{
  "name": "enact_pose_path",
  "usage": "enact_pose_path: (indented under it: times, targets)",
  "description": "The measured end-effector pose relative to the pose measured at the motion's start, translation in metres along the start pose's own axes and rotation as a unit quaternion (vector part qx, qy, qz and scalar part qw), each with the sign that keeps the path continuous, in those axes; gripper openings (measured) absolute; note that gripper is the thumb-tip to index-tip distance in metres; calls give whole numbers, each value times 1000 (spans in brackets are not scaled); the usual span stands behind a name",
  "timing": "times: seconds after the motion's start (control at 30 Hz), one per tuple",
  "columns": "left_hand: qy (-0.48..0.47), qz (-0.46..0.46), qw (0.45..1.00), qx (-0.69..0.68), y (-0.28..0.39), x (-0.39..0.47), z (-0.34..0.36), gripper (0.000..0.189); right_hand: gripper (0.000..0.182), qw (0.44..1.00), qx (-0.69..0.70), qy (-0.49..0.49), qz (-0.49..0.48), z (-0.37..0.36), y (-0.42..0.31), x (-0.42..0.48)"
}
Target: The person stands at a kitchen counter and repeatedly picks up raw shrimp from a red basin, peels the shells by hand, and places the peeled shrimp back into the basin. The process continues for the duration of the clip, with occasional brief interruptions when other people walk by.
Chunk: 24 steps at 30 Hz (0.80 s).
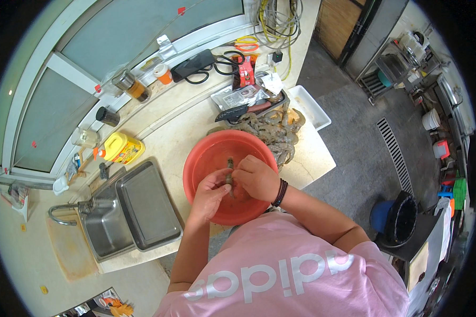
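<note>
Over a red plastic basin (194,158), my left hand (211,194) grips a raw shrimp (229,178) between thumb and fingers. My right hand (256,176) is at the shrimp's side, its fingertips bunched against it; whether they pinch something there is hidden. A beaded bracelet (280,192) circles my right wrist. The basin stands near the counter's front edge, and what lies on its floor is hard to make out. Just behind it on the right lies a heap of raw shrimp (283,136), partly covered by the basin's rim.
A knife with a black blade (232,113) lies behind the shrimp heap, beside a silver packet (240,97). On the right edge is a white tray (309,107). To the left, a steel tray (148,206) rests across the sink (107,228). A yellow jug (123,147) stands behind the sink.
</note>
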<state>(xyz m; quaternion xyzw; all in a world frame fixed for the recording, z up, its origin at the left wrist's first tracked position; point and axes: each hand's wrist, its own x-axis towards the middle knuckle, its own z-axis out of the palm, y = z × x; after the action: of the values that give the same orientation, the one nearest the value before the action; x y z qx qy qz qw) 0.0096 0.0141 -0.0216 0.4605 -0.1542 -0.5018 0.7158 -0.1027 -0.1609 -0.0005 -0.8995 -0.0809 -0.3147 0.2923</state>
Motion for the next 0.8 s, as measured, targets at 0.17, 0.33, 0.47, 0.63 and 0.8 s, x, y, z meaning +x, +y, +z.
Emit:
enact_pose_path:
  times: [0.17,0.33,0.47,0.63,0.8]
  targets:
    - [-5,-46,993,-113,0,-1,5,39,22,998,-68,-11,-6,3,0,-8]
    - [-10,-105,973,-206,-6,-2,-4,39,29,992,-107,-52,-45,-3,1,-8]
    - [-15,-111,972,-206,-4,0,-6,39,31,991,-114,-54,-43,1,3,-8]
    - [-6,-86,978,-190,2,3,0,38,31,981,-152,-119,-27,-7,0,0]
    - [-10,-95,977,-192,0,5,0,40,26,981,-158,-107,-47,-6,3,6]
